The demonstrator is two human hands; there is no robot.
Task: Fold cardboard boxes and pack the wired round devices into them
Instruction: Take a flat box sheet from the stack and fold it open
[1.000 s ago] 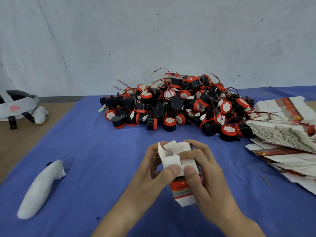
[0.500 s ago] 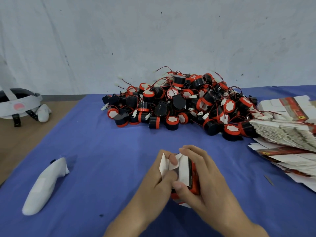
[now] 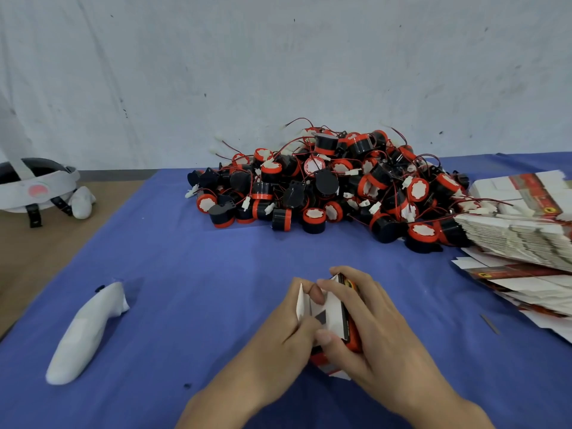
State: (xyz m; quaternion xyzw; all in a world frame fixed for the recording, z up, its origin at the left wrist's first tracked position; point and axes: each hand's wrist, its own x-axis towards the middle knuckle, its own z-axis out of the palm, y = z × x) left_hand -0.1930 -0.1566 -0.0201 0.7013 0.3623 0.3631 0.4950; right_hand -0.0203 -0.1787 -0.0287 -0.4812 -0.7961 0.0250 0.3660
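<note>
Between left hand (image 3: 286,331) and right hand (image 3: 382,328), the box (image 3: 333,311) is white inside, red-and-black outside. Beyond them the devices (image 3: 325,184) — black bodies, red bands, white faces. Blue cloth (image 3: 201,274) under the hands; to their right, flat boxes (image 3: 520,239) — white with red panels.

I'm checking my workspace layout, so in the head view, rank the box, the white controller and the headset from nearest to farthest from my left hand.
1. The box: held in the left hand, centre front.
2. The white controller: lying on the cloth, off to the left.
3. The headset: far left and farther back, beyond the cloth's edge.
</note>
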